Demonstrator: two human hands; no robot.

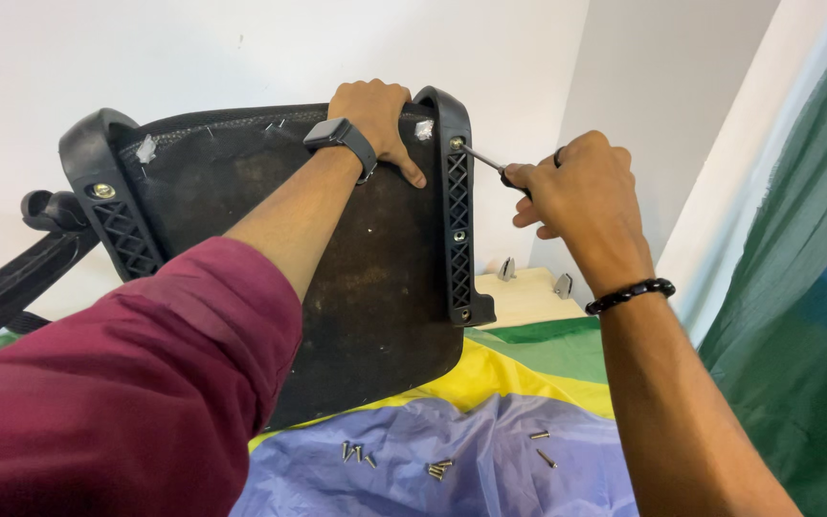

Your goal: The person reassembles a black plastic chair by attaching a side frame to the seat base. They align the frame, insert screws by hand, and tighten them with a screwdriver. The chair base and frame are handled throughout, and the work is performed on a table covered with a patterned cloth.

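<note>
- One black chair seat (366, 278) stands tipped on edge, its underside toward the camera, on a sheet of blue, yellow and green panels (490, 469).
- Two black latticed armrest brackets are fixed to it: one at the left (112, 215), one at the right (457, 211).
- The left hand (375, 120), a dark smartwatch (340, 134) on its wrist, grips the seat's top edge with fingers curled over it and the thumb flat on the underside.
- The right hand (581, 187), a black bead bracelet (629, 294) on its wrist, has its fingers clamped on one screwdriver (490, 163), whose tip meets the top bolt (456, 143) of the right bracket.
- Roughly nine loose screws (437, 467) lie in small groups on the blue panel below the seat.
- A pale wooden board (528, 297) with two small metal fittings lies behind by the white wall (241, 48).
- A green cloth (796, 335) hangs at the right.
- No packages or labels show.
</note>
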